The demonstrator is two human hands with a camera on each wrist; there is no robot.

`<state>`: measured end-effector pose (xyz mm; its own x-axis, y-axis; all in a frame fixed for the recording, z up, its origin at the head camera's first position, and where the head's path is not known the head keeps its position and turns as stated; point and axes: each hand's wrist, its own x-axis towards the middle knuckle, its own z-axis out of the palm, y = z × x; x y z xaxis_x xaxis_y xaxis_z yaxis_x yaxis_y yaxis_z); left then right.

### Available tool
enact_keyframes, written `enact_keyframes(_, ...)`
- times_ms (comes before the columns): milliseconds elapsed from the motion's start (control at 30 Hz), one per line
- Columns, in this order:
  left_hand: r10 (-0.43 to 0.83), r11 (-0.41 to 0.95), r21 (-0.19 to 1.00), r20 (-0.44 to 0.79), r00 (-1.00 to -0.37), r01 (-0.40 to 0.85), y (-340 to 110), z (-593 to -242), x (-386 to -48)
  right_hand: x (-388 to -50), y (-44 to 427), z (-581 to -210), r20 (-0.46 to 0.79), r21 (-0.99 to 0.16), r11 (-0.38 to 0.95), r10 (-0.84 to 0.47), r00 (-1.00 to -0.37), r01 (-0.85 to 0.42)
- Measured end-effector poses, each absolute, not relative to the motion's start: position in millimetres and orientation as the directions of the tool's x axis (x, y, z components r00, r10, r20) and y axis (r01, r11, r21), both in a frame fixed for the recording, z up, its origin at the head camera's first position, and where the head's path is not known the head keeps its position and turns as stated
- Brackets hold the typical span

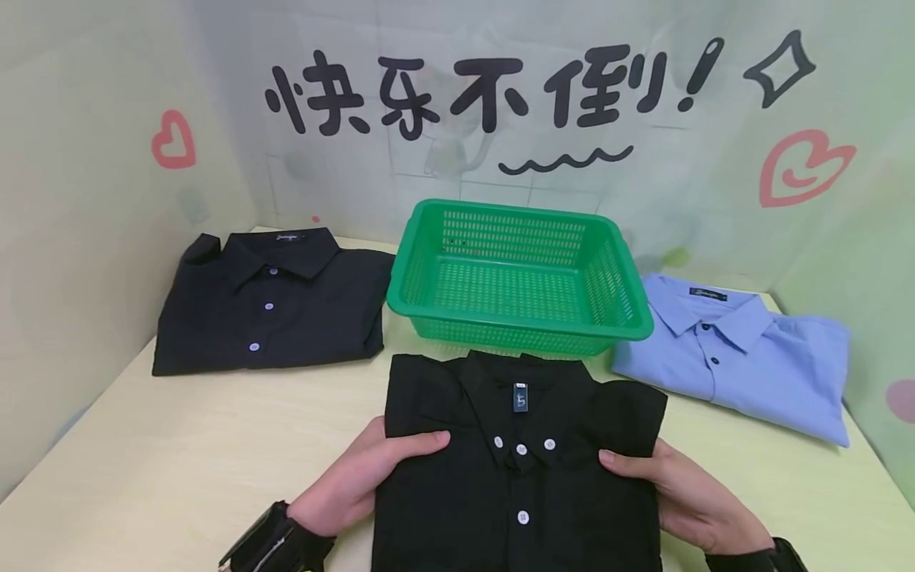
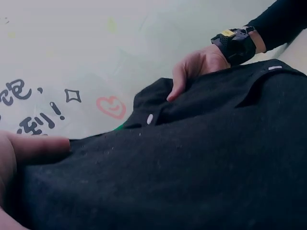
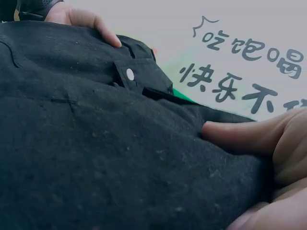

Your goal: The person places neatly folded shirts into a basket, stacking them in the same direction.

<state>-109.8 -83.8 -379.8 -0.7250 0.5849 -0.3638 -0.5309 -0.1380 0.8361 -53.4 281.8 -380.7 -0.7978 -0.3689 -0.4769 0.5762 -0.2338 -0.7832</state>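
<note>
A folded black shirt (image 1: 572, 492) with white buttons and a small label inside its collar is held up in front of the green basket. My left hand (image 1: 364, 469) grips its left side, thumb (image 2: 43, 148) lying across the front and fingers behind, mostly hidden. On the opposite side my right hand (image 1: 689, 492) grips the cloth the same way, its thumb (image 3: 235, 136) pressing on the front in the right wrist view. The lower part of the shirt runs out of the head view.
Behind the shirt stands a green plastic basket (image 1: 522, 330) with nothing in it. A folded dark navy shirt (image 1: 307, 318) lies at the left, and a folded light blue shirt (image 1: 779, 373) at the right, partly behind the basket. Printed wall sheets (image 1: 457, 24) enclose the table (image 1: 179, 469).
</note>
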Motion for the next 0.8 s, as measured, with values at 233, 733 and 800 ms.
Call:
enact_keyframes(233, 0.601, -0.136, 0.867, -0.312, -0.736, -0.478, -84, -367, -104, -51, 292, -367, -0.436, -0.814, -0.204, -0.403, -0.805, 0.543)
enact_keyframes(733, 0.538, -0.162, 0.899, -0.265, -0.800, -0.406, -82, -333, -127, -73, 297, -320, -0.383, -0.891, -0.104, -0.348, -0.856, 0.442)
enact_keyframes(800, 0.542, -0.171, 0.904, -0.245, -0.804, -0.391, -80, -328, -131, -77, 296, -312, -0.387, -0.898, -0.083, -0.318, -0.866, 0.432)
